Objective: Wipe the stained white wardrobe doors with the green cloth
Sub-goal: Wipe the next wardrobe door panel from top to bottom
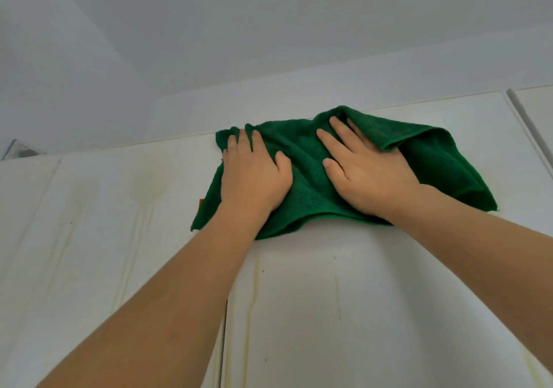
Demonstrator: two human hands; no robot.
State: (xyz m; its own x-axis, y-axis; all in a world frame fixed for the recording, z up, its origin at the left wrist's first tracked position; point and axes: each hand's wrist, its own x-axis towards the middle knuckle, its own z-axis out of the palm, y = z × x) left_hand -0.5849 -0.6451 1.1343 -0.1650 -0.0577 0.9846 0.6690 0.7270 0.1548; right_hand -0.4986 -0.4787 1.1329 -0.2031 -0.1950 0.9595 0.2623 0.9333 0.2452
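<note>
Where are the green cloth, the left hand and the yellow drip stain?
green cloth (308, 160): head view, bare middle between the hands.
left hand (254, 175): head view, back of hand.
yellow drip stain (256, 285): head view, streak below the cloth.

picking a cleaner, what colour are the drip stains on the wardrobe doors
Pale yellow streaks running down the white wardrobe doors, clearest in the head view, below the cloth.

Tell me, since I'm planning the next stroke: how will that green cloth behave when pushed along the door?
The green cloth looks floppy: it folds and sags below both hands. Likely it bunches rather than slides flat. Its terry texture probably drags on the wardrobe door.
</note>
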